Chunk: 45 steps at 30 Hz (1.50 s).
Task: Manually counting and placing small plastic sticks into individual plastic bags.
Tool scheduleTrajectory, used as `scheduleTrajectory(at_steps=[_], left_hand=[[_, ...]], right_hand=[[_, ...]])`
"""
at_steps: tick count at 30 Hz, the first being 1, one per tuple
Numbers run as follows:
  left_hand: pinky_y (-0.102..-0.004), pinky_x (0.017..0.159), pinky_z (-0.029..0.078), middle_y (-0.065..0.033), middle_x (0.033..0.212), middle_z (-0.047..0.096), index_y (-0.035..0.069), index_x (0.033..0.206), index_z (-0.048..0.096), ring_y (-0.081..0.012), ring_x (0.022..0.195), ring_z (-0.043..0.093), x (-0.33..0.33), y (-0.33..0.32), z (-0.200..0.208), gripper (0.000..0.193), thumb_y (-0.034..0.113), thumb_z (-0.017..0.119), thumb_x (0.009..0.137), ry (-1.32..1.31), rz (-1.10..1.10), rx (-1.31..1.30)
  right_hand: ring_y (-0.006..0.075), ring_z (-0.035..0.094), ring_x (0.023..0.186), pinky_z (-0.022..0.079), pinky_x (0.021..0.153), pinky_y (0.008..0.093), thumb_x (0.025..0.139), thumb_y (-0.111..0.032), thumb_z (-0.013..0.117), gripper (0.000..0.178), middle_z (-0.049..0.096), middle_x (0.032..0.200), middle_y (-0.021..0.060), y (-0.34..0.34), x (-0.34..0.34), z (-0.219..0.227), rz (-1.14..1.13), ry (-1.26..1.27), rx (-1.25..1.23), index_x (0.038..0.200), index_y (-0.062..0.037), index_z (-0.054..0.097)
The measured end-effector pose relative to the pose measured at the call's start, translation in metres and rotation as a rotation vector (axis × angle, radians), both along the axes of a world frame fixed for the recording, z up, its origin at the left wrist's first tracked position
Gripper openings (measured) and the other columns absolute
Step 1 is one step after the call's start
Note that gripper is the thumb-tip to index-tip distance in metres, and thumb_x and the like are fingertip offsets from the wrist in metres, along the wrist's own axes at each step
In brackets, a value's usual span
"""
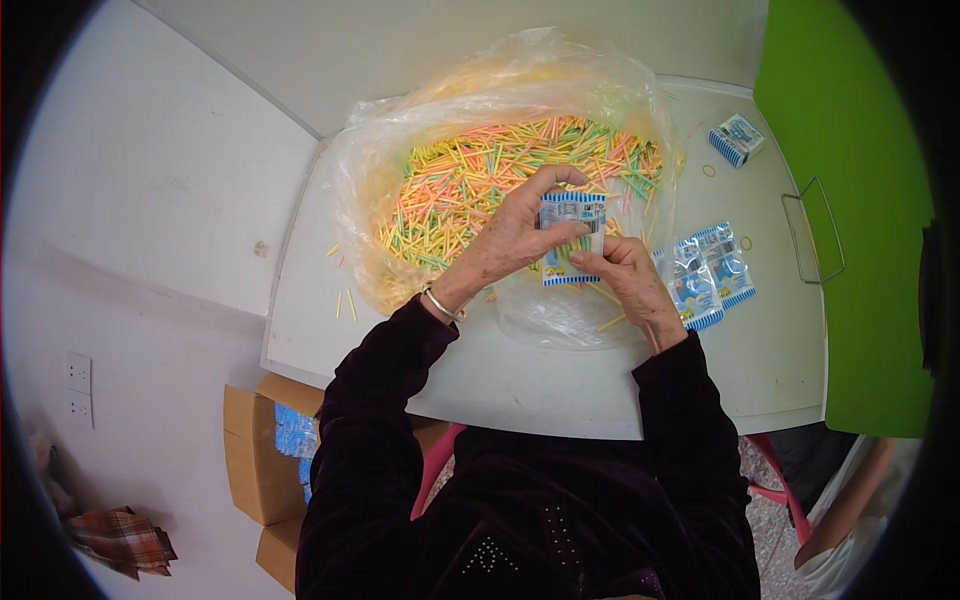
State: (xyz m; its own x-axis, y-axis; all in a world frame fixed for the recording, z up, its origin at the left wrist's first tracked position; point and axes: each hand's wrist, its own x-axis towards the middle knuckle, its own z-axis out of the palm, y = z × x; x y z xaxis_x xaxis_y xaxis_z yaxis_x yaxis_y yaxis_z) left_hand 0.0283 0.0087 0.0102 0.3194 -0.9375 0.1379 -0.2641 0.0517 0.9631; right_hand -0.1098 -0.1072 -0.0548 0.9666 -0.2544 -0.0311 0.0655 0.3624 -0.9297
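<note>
The small blue-and-white packet [572, 210] is held over the near right part of the large clear bag [348, 200]. Both hands grip it: the left hand [510, 238] lays a thumb across its front with the index finger crooked above its top edge, and the right hand [632, 280] pinches its lower right side. Coloured sticks seem to show through its clear window; whether either end is sealed, I cannot tell. If one is open, a tilt or a slackened pinch could let the contents slide out, and a hard thumb press might snap thin sticks. The bag's soft wall could also sag if a forearm leans on it, spilling more of the heaped pastel sticks [470, 190] inside; a few loose sticks [345, 305] already lie left of the bag on the counter [500, 390].

Right of the bag, two flat packets [690, 282] lie side by side, their fill unclear; a nudge from the right sleeve [690, 395] might shift them. Beyond the bag's far right side sits a small packet bundle [736, 140]. Below the bag's left side, a cardboard box [248, 450] holds blue packets [294, 435].
</note>
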Motion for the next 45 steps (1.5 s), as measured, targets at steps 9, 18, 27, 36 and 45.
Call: scheduleTrajectory(at_steps=[9,18,27,36,45], left_hand=[[-0.0256,0.084,0.048,-0.0049,0.109,0.057,0.004,0.126,0.041,-0.0109,0.101,0.057,0.002,0.016,0.002,0.046,-0.002,0.06,0.085,0.125,-0.005,0.026],[-0.0268,0.087,0.045,-0.0067,0.111,0.054,0.003,0.124,0.043,-0.0133,0.104,0.054,-0.006,0.037,0.011,0.041,-0.004,0.056,0.086,-0.155,0.064,0.086],[-0.0331,0.09,0.043,-0.0097,0.111,0.057,0.003,0.115,0.053,-0.024,0.106,0.055,0.003,0.131,0.019,0.037,0.009,0.067,0.081,-0.832,0.058,0.368],[-0.0387,0.087,0.043,-0.0153,0.108,0.057,0.003,0.105,0.056,-0.0328,0.103,0.053,-0.034,0.055,0.017,0.029,0.016,0.065,0.081,-0.722,-0.068,0.075],[-0.032,0.089,0.042,-0.0072,0.109,0.06,0.003,0.112,0.057,-0.0197,0.101,0.056,-0.04,-0.021,0.01,0.036,0.02,0.068,0.082,-0.423,0.026,-0.073]], right_hand=[[0.0073,0.06,0.08,0.047,0.076,0.0215,0.084,-0.011,0.066,0.021,0.067,0.089,0.0041,0.008,0.001,0.01,0.012,0.011,0.014,0.1,0.0024,0.066],[0.0078,0.058,0.08,0.046,0.073,0.0236,0.083,-0.014,0.067,0.027,0.066,0.091,0.0046,0.015,-0.01,0.025,0.055,-0.055,-0.086,0.103,0.0033,0.064],[0.0263,0.053,0.087,0.044,0.076,0.0338,0.073,-0.014,0.072,0.027,0.056,0.095,0.0106,-0.052,-0.109,0.002,-0.788,0.289,-1.336,0.091,0.0011,0.059],[0.0284,0.053,0.08,0.043,0.071,0.0368,0.077,-0.011,0.068,0.018,0.054,0.087,0.0127,-0.061,-0.103,-0.025,-0.742,0.363,-1.221,0.086,0.0028,0.059],[0.0121,0.052,0.07,0.042,0.066,0.0249,0.083,-0.007,0.063,0.01,0.057,0.079,0.0038,-0.045,-0.098,0.032,-0.754,0.114,-0.759,0.085,0.0024,0.061]])
